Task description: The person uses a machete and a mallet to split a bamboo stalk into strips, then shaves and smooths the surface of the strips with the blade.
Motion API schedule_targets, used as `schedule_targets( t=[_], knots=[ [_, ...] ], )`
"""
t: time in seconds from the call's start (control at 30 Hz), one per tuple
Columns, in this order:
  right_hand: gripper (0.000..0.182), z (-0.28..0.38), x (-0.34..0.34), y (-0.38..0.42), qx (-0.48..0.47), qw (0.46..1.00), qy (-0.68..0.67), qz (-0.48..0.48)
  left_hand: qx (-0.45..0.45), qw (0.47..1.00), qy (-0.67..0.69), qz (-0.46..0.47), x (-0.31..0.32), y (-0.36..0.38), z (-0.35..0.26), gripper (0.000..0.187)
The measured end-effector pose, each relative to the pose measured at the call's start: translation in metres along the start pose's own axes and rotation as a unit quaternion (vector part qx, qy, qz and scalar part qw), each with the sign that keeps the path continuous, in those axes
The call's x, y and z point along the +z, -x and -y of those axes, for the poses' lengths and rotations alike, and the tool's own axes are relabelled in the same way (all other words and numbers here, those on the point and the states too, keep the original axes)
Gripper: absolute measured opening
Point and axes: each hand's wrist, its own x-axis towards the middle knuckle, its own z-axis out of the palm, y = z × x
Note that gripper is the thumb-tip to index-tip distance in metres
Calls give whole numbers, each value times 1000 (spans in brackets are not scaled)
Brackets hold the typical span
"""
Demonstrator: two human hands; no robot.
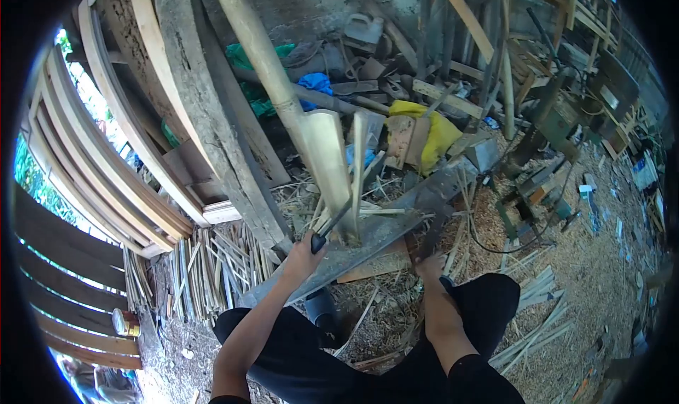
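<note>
My left hand (303, 258) is closed around the black handle of a knife (335, 221). The blade points up and to the right, overlapping the lower part of a split bamboo piece (325, 167). This wide piece stands upright on a wooden plank (385, 245), with a narrower bamboo strip (359, 160) upright beside it. To the right, my right hand (429, 267) is closed at the lower end of a dark, broad, blade-like tool (433, 233), which lies over the plank; its handle is hidden in the hand.
A bundle of thin bamboo strips (216, 270) lies at the left; more loose strips (534, 319) are on the right. A bamboo pole (258, 47) and a thick timber post (212, 114) lean behind. A yellow sack (438, 139) and a machine with a cable (527, 206) stand farther off.
</note>
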Motion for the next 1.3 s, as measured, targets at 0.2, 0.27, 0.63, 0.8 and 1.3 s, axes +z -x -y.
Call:
schedule_targets(
  t=[0.2,0.27,0.63,0.8,1.3],
  knots=[
    [89,16,4,-20,-42,993,-98,57,-5,999,-25,30,-12,-11,3,44],
    [86,20,19,-40,6,994,-94,49,-7,998,-50,28,-16,-11,2,44],
    [29,46,-70,-48,7,969,-245,18,17,993,-103,56,-53,-9,-11,43],
    [24,52,-147,-80,-62,919,-340,193,19,993,-107,39,-51,-4,-14,43],
    [52,143,-329,147,-355,810,-441,150,17,992,-112,52,-54,-3,-16,49]
  ],
)
